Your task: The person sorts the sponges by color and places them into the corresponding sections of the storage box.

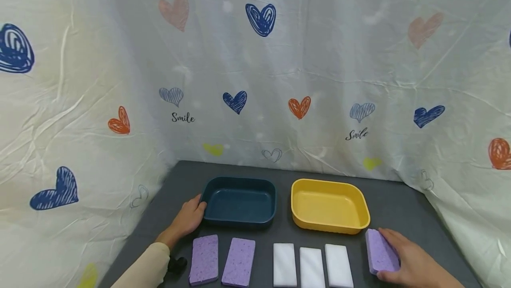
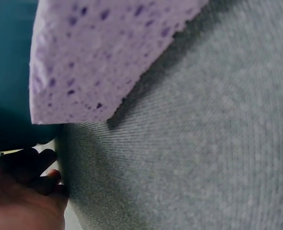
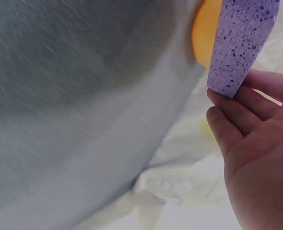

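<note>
A purple, speckled, block-shaped sponge (image 1: pixel 381 252) is in the right hand (image 1: pixel 411 257), pinched between the thumb on its near end and fingers along its far side, the hand only partly closed around its thickness. This sponge is at the right of the desk (image 1: pixel 403 208), just beside the near right corner of a yellow, rounded rectangular tray (image 1: pixel 331 203); whether it touches the desk cannot be told. The left hand (image 1: pixel 186 218) is at the left side of a dark blue, rounded rectangular tray (image 1: pixel 239 201), its thumb at the rim and its fingers loosely bent against the outer wall, gripping lightly. There are two trays, side by side and apart. Purple sponges number three: the one held, and two flat purple sponges (image 1: pixel 204 259) in front of the blue tray, near the left wrist. Three white, rectangular foam blocks (image 1: pixel 284 265) lie in a row between these and the right hand. Behind the grey desk hangs white cloth (image 1: pixel 303 57) printed with hearts.
</note>
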The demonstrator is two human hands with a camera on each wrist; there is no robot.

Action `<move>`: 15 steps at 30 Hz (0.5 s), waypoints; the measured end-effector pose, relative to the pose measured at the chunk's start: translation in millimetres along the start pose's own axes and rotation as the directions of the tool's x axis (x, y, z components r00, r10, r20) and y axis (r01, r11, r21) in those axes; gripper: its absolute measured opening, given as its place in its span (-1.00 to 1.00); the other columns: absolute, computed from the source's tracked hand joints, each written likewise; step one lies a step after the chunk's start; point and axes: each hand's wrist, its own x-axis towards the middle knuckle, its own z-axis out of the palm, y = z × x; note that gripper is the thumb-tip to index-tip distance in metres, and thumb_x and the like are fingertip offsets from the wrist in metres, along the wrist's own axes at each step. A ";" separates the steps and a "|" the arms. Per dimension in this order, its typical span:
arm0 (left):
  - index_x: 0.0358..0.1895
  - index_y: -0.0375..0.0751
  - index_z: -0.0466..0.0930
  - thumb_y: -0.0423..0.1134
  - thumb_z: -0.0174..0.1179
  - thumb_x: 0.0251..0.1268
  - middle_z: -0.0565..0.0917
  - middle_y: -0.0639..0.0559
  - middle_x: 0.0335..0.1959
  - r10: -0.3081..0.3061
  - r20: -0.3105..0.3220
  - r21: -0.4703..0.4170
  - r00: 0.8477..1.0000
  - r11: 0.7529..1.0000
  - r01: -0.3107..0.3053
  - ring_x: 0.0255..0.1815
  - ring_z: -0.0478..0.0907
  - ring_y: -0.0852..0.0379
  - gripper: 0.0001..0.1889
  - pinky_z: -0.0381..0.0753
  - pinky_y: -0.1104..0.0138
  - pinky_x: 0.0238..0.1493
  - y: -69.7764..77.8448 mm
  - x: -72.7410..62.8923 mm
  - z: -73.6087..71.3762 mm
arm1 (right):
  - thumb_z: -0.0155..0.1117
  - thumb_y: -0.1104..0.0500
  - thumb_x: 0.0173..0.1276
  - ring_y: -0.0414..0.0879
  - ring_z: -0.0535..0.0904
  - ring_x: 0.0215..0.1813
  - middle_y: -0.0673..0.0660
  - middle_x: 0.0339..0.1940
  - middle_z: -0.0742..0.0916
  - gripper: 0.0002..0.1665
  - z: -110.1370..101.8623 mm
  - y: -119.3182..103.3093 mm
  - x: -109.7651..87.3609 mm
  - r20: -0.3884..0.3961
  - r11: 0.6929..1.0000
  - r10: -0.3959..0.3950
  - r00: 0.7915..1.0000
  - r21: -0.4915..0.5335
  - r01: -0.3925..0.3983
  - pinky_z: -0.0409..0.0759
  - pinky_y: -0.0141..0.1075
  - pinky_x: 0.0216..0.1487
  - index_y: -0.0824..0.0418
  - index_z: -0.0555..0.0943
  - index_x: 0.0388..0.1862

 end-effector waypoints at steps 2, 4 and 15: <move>0.44 -0.41 0.52 -0.27 -0.08 0.73 0.72 -0.36 0.30 -0.003 0.000 -0.003 1.000 1.000 0.003 0.33 0.67 -0.27 -0.57 0.58 -0.26 0.37 -0.4 -0.2 -0.3 | 0.74 -0.38 0.00 0.23 0.67 0.32 0.33 0.41 0.68 0.31 -9.3 -1.6 4.7 0.039 0.999 0.034 0.999 0.001 -0.034 0.69 0.19 0.30 0.38 0.49 0.54; 0.45 -0.41 0.51 -0.28 -0.08 0.73 0.72 -0.37 0.30 -0.002 0.000 -0.006 1.000 1.000 0.002 0.33 0.67 -0.28 -0.56 0.58 -0.27 0.37 -1.0 -0.2 -0.5 | 0.70 -0.41 0.05 0.30 0.66 0.36 0.40 0.44 0.65 0.34 -19.3 -4.0 10.8 0.076 0.998 0.068 0.995 0.000 -0.068 0.65 0.31 0.33 0.40 0.45 0.57; 0.42 -0.41 0.53 -0.27 -0.11 0.73 0.72 -0.36 0.29 -0.015 -0.003 -0.025 1.000 1.000 0.015 0.33 0.66 -0.26 -0.57 0.58 -0.26 0.36 0.6 -2.3 0.8 | 0.61 -0.54 0.08 0.38 0.61 0.41 0.44 0.51 0.59 0.43 -55.7 -27.5 43.7 0.105 0.999 0.044 0.994 -0.019 -0.042 0.59 0.38 0.37 0.40 0.41 0.61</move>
